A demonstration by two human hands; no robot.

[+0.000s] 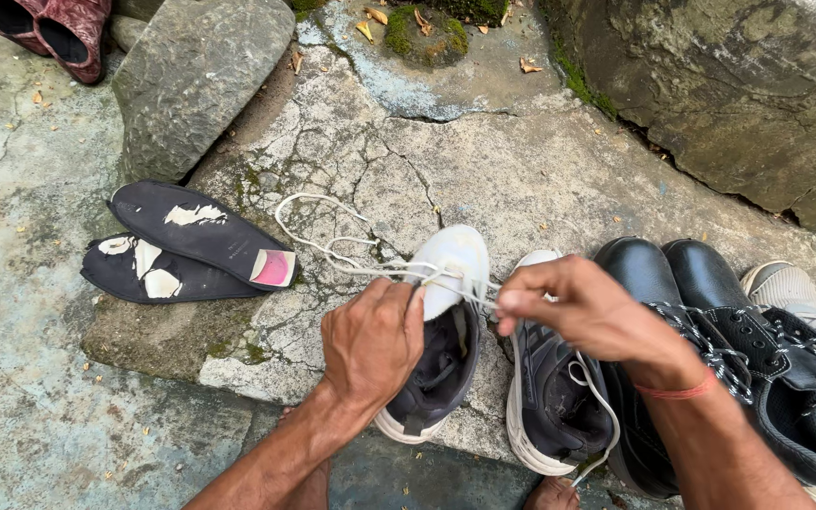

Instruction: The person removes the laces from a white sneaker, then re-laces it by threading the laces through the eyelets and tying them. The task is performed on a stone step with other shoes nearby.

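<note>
bare forearms, a red thread (680, 389) around the right wrist.

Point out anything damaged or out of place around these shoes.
The two black insoles lie out of their shoes on the cracked stone slab, their top layer peeling in pale patches. The white shoe is partly unlaced, its lace trailing loose from both hands.

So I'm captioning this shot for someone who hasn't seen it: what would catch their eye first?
Probably the two hands at centre: the left hand grips a white-toed sneaker while the right hand pulls its white lace, which trails in loops over the cracked stone slab. Next, two worn black insoles lie to the left, and glossy black shoes stand to the right.
</note>
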